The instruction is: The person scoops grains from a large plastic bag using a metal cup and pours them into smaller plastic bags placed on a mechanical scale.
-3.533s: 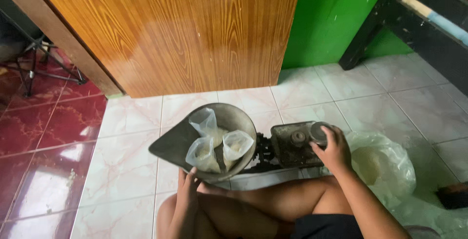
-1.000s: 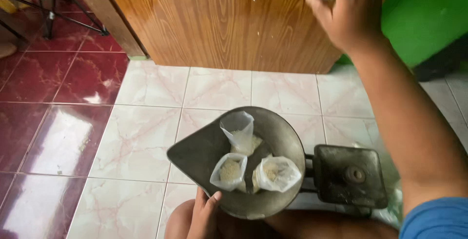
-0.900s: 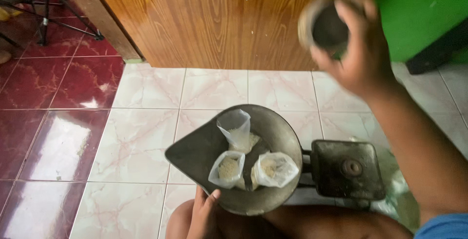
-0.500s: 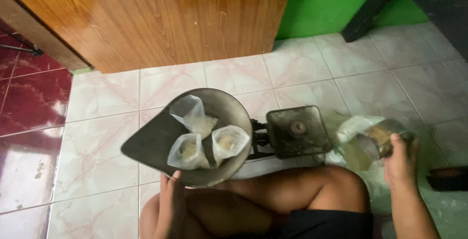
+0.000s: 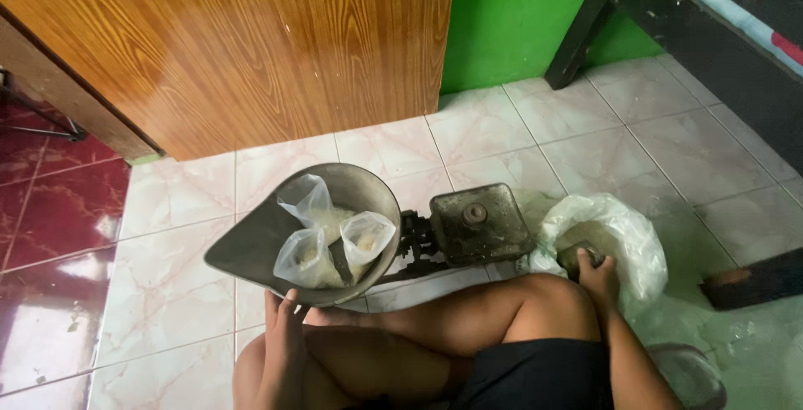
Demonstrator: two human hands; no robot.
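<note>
The person sits on the pale marble-pattern tile floor [image 5: 180, 293] with legs crossed, and a balance scale stands in front of the knees. Its metal pan [image 5: 276, 247] is dull grey, smooth, with a round bowl at the right side that becomes narrow into a pointed spout. The long axis goes from this bowl down to the left, so the spout points to the lower left. In the bowl there are three small clear plastic bags [image 5: 335, 238], soft and wrinkled, each with some pale grainy filling. To the right of the pan is the square weight platform [image 5: 478, 224], dark and rusty, with a round knob in its middle.

The left hand [image 5: 284, 351] rests on the left leg, the fingers stretched up and touching the lower edge of the pan; it holds nothing. The right hand [image 5: 595, 280] is inside the mouth of a big thin whitish plastic bag [image 5: 623, 238] that lies on the floor just beside the platform. The fingers seem curled around a small dark round object [image 5: 577, 253], maybe a cup, but the bag hides most of it.

One second ago this right hand was lifted high in front of the glossy wooden door [image 5: 242, 50] with the round object; half a second ago it was already low by the bag, and now it is inside. The pan and the small bags did not change place. Behind is a green wall [image 5: 510, 17].
</note>
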